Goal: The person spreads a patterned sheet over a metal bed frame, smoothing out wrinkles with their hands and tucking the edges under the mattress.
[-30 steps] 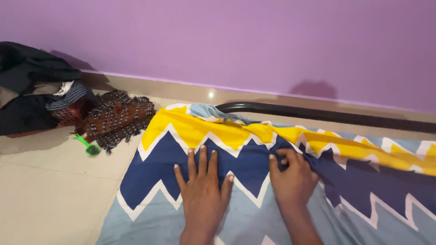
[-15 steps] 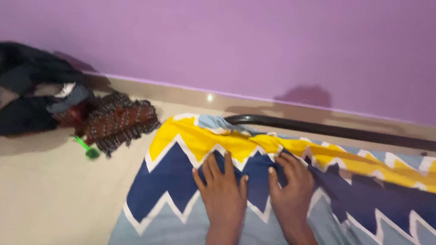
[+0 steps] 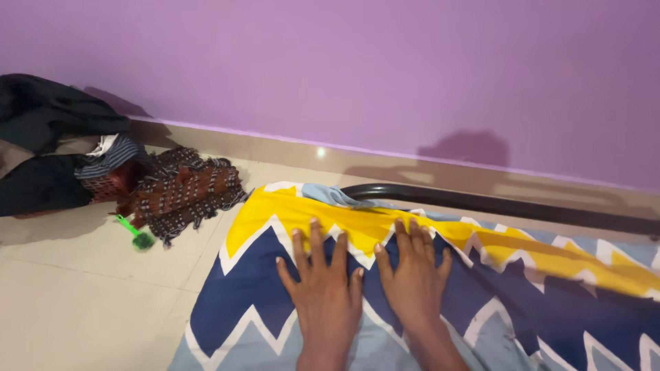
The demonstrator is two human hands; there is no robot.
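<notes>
A bed sheet point(image 3: 254, 275) with yellow, dark blue, white and pale blue zigzag bands covers a low bed in the lower right. My left hand point(image 3: 322, 285) lies flat on its dark blue band, fingers spread. My right hand point(image 3: 414, 278) lies flat just beside it, fingertips reaching the yellow band. Neither hand holds anything. A black metal bed rail point(image 3: 495, 205) runs along the far edge of the sheet.
A heap of dark clothes point(image 3: 48, 148) and a brown patterned cloth point(image 3: 182, 189) lie on the tiled floor at left. A small green brush point(image 3: 135, 233) lies beside them. A purple wall point(image 3: 378, 69) with a beige skirting rises behind the bed.
My right hand has let go of the pinched fold and now lies flat. Both hands have slid forward towards the yellow band and closer together.
</notes>
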